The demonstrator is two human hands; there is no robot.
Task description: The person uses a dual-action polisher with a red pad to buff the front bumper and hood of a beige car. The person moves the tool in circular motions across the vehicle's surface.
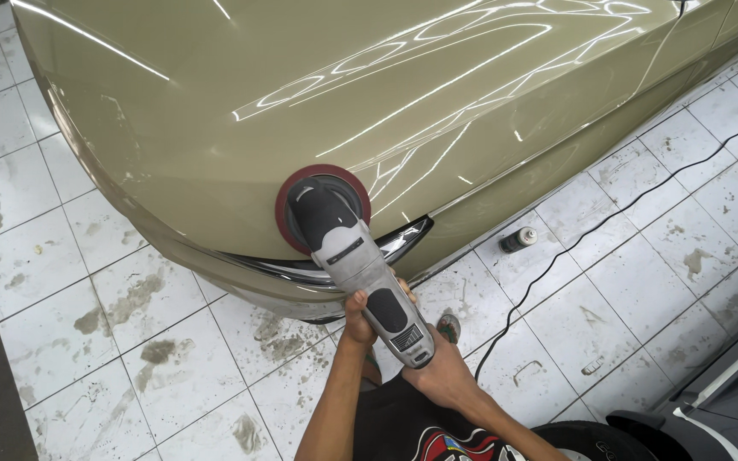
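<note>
A grey and black electric polisher [360, 265] with a round dark-red pad [288, 192] rests flat on the hood of a beige-gold car [301, 94], just above the headlight [403, 243]. My left hand [357, 318] grips the left side of the polisher's body. The rear end of its handle sits in my right hand [444, 371]. The pad lies on the paint near the hood's front edge. A black power cord [574, 243] runs from the tool across the floor to the right.
A small dark bottle [518, 240] lies on the stained white floor tiles [130, 341] beside the car. My sandalled foot [448, 327] shows under the polisher. A dark object with a white edge [711, 401] sits at the lower right.
</note>
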